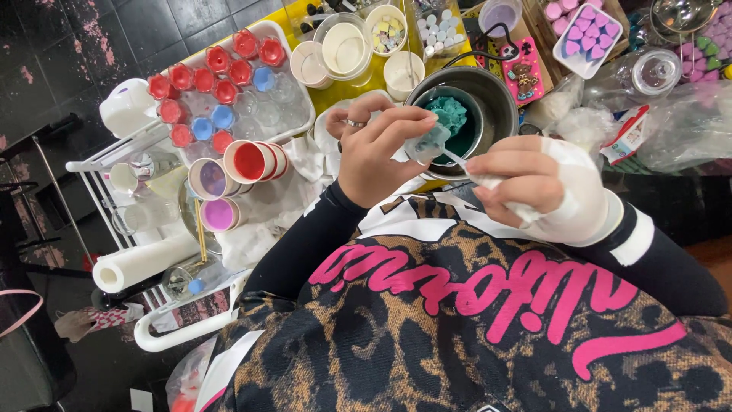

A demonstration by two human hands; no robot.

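Observation:
My left hand (pixel 375 149), with a ring on one finger, is shut on a small clear cup (pixel 427 143) that has a teal lump in it. It holds the cup just in front of a metal pot (pixel 499 99) containing teal material (pixel 454 114). My right hand (pixel 526 183), wrapped in a white bandage around the palm and wrist, pinches a crumpled white tissue (pixel 488 183) and a thin clear stick (pixel 454 158). The stick's tip reaches into the cup. Both hands are close together above my leopard-print shirt.
A white tray (pixel 301 84) of red-capped and blue-capped little jars lies at the left. Beside it are cups with red, purple and pink insides (pixel 229 183), a paper towel roll (pixel 141 263), white tubs (pixel 347 49), a mould with pink hearts (pixel 587 30), a glass jar lid (pixel 656 72) and plastic bags.

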